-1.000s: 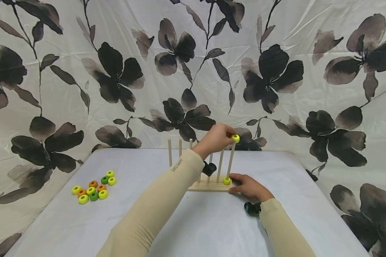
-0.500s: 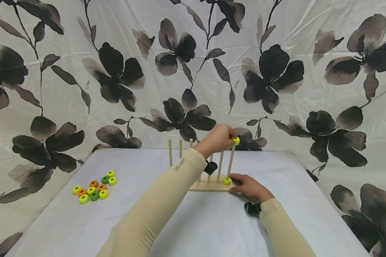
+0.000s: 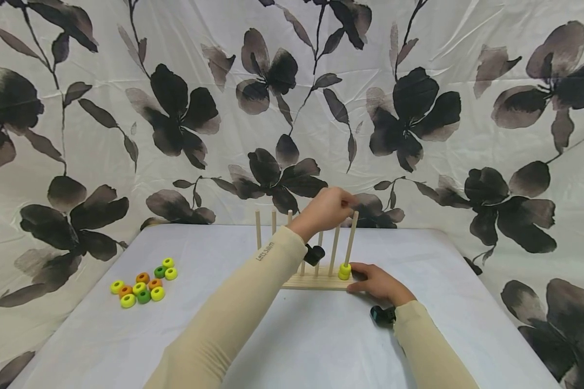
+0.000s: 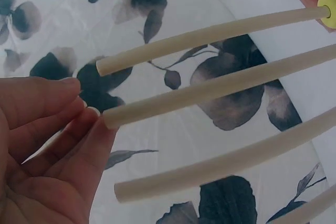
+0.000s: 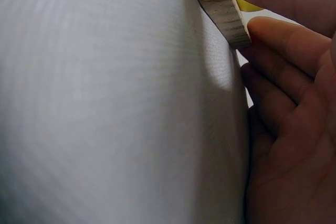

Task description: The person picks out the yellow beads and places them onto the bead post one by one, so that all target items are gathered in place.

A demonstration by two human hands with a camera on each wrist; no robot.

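Observation:
A wooden peg rack [image 3: 316, 283] with several upright pegs stands at the table's middle. Two yellow ring beads [image 3: 344, 272] sit stacked at the bottom of its rightmost peg. My left hand [image 3: 324, 209] hovers at the peg tops, just left of that peg's tip, with nothing in it. In the left wrist view its fingers [image 4: 63, 111] are loosely bent beside the peg ends, one fingertip by a peg's tip. My right hand [image 3: 380, 283] grips the right end of the rack's base [image 5: 223, 17], thumb at the front and fingers behind.
A loose group of yellow, green and orange beads [image 3: 143, 296] lies on the left of the white table [image 3: 292, 340]. A flower-printed cloth [image 3: 292, 108] hangs behind the table. The left forearm crosses in front of the rack's left part.
The yellow bead held at the rightmost peg's tip has been let go and dropped onto the bead below. The left hand has drawn slightly left. The right hand has stayed put.

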